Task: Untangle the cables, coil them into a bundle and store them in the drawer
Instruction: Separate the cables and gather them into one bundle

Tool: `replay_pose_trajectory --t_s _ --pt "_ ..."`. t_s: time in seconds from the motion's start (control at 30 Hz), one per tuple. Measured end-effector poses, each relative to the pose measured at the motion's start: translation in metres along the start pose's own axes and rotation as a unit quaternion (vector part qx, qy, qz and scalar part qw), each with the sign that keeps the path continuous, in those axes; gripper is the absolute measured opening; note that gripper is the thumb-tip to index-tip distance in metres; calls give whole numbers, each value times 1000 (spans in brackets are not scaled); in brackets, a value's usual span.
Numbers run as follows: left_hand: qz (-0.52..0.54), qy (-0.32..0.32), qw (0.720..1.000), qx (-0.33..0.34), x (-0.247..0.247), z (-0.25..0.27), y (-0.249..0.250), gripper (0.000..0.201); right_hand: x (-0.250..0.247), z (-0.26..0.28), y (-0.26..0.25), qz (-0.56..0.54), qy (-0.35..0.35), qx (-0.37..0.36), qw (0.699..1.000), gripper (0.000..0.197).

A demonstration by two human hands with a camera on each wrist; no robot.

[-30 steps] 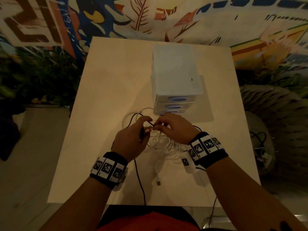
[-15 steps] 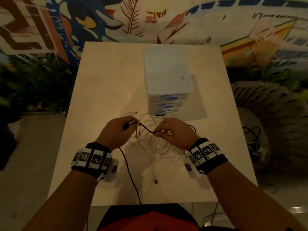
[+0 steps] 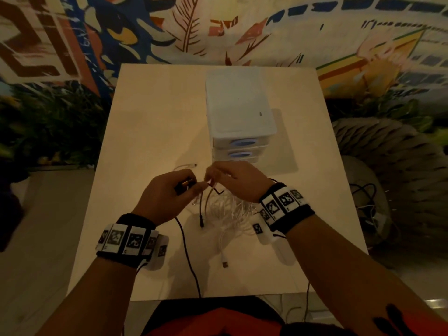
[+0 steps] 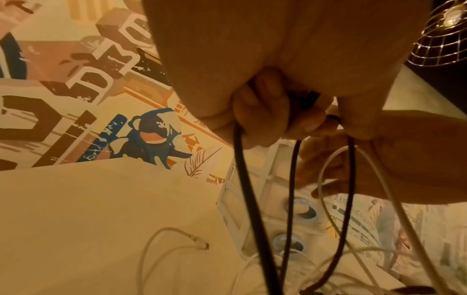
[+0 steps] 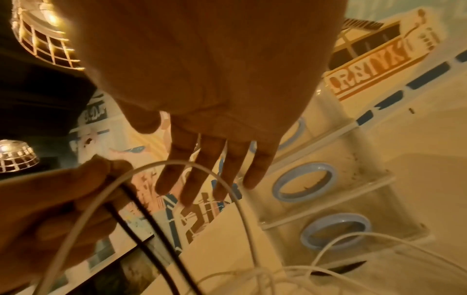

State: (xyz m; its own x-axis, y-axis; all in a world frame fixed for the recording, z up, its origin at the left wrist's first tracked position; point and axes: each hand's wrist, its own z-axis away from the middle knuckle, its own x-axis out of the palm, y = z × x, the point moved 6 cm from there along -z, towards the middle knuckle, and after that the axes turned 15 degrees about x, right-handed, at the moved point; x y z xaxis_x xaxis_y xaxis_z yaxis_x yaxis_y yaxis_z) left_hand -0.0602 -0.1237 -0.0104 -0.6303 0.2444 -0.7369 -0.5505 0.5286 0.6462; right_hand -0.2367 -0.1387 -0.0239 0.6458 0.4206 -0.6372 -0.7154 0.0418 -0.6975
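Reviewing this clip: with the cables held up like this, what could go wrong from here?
1. The left hand grips the black cable, which threads through the white cable tangle; pulling could tighten a knot.
2. The right hand has straight fingers, so a white loop may slip off.
3. The black cable trails over the table edge and could snag.

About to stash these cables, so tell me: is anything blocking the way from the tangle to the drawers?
Nothing lies on the table between the cable tangle and the drawer unit. But the drawer fronts sit flush, none pulled out, and the black cable still runs through the white ones.
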Motion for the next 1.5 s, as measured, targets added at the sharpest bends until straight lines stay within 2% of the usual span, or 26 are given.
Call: replay_pose_trajectory --t_s 0.07,0.1,0.2,0.23,0.37,0.47,0.57,0.67,0.8,0.87,0.97,1.03,1.1,1.17,1.23,1.33,1.4,1.5 --pt "-15 39 999 -7 -13 2 -3 43 -1 0 15 11 22 26 999 24" --pt "-16 58 998 -10 -19 4 -4 42 -1 2 25 3 18 41 999 25" --pt "18 106 994 -4 -37 9 -2 34 9 9 41 -23 -39 73 996 60" --pt "39 115 993 0 -40 10 0 31 13 10 41 -7 -46 73 996 63" --pt "91 148 985 -5 -44 13 5 32 26 -1 35 111 -64 74 989 34" --pt "72 164 983 -50 -44 19 -8 32 30 -7 33 138 -21 58 988 25" --pt "-4 153 983 -101 -45 26 -24 26 17 -5 32 72 47 53 995 25" --pt "-45 117 982 -141 -39 29 -34 22 -2 2 23 -20 75 60 995 16" --pt "-50 21 993 -101 -12 19 -24 34 -22 14 -3 -199 92 55 974 8" --pt "-24 9 997 -73 -2 9 -11 39 -34 18 -19 -252 103 35 962 8" --pt "12 15 999 -35 8 -12 13 40 -44 24 -41 -268 87 -5 960 12" --pt "7 32 999 -23 8 -23 23 33 -49 30 -52 -262 80 -32 961 14" --pt "-8 49 999 -20 3 -29 27 33 -54 35 -55 -257 83 -54 961 26" --pt "-17 83 996 -29 -6 -31 27 44 -52 36 -44 -243 72 -44 966 45" --pt "-3 127 990 -58 -20 -29 27 41 -36 31 -24 -170 33 -5 985 54" --pt "32 178 981 -75 -38 -26 33 34 0 22 10 -20 -4 36 999 40" --pt "62 213 973 -62 -50 -23 41 35 12 17 30 47 16 36 998 41" --pt "117 255 959 -45 -65 -19 48 39 8 11 48 75 48 58 994 38"
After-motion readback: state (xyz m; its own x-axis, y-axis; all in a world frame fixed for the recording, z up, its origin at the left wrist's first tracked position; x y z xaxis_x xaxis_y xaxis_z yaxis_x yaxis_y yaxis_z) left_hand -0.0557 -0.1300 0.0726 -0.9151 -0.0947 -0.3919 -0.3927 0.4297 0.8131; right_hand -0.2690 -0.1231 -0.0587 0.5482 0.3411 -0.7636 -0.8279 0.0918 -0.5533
